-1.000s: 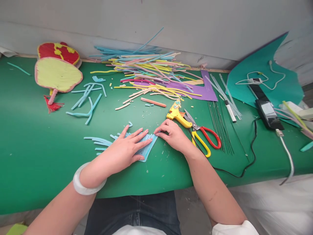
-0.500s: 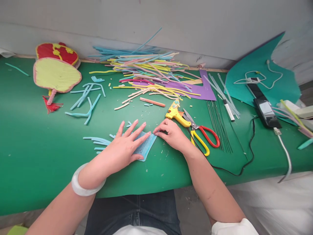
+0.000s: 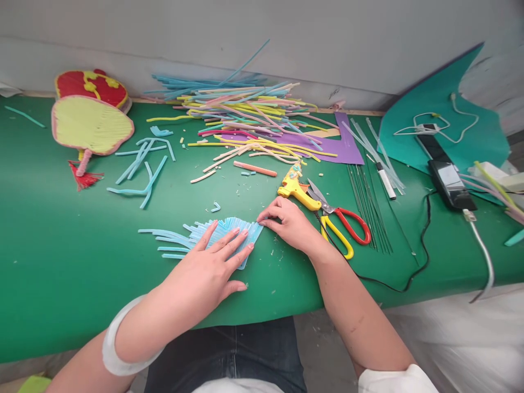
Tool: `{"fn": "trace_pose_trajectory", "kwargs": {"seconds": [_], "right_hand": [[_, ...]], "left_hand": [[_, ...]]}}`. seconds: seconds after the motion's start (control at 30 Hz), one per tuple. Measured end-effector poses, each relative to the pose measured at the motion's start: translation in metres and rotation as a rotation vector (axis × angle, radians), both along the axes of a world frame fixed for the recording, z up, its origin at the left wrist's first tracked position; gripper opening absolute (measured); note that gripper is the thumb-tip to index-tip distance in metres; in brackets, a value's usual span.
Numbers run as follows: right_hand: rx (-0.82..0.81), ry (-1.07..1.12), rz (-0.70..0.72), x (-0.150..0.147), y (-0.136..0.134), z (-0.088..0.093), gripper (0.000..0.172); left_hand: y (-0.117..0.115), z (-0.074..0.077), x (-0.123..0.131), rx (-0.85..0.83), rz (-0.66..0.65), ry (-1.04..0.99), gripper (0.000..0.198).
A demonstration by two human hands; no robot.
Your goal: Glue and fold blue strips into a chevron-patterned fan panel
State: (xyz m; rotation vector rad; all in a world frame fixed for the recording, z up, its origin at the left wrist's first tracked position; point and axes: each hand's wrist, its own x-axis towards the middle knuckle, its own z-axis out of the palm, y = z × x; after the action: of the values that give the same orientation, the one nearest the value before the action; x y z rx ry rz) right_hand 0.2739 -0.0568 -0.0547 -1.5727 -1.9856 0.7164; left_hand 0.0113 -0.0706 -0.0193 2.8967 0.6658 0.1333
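A light-blue piece made of chenille stems laid side by side rests on the table, with loose ends sticking out to its left. My left hand lies over its lower part, fingers spread and pressing lightly, thumb on the green surface. My right hand pinches at the upper right corner of the piece; the fingertips partly hide what is between them. Just beyond that hand lie a yellow hot glue gun and scissors with one red and one yellow handle.
Chenille stems of several colours are piled at the back over purple foam sheet. Cut blue stems and a yellow fan shape lie left. Thin wires, a marker and a black device with cables lie right.
My left hand has slid down toward me, uncovering more of the blue piece's upper part. My right hand stays pinched at the same corner. The view has shifted slightly.
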Motion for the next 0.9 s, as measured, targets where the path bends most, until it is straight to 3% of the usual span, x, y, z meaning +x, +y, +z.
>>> {"fn": "trace_pose_trajectory", "kwargs": {"seconds": [0.17, 0.37, 0.57, 0.9], "right_hand": [[0.003, 0.0, -0.002, -0.001, -0.001, 0.0, 0.009], [0.025, -0.003, 0.002, -0.001, -0.002, 0.0, 0.011], [0.035, -0.001, 0.01, 0.0, -0.001, -0.003, 0.01], [0.021, 0.004, 0.008, 0.0, 0.0, 0.0, 0.011]], "left_hand": [[-0.006, 0.006, 0.006, 0.08, 0.038, -0.021, 0.052], [-0.034, -0.001, 0.01, 0.188, 0.244, -0.075, 0.038], [-0.052, -0.016, 0.01, 0.155, 0.244, -0.1, 0.046], [-0.054, -0.019, 0.016, 0.145, 0.273, -0.089, 0.046]]}}
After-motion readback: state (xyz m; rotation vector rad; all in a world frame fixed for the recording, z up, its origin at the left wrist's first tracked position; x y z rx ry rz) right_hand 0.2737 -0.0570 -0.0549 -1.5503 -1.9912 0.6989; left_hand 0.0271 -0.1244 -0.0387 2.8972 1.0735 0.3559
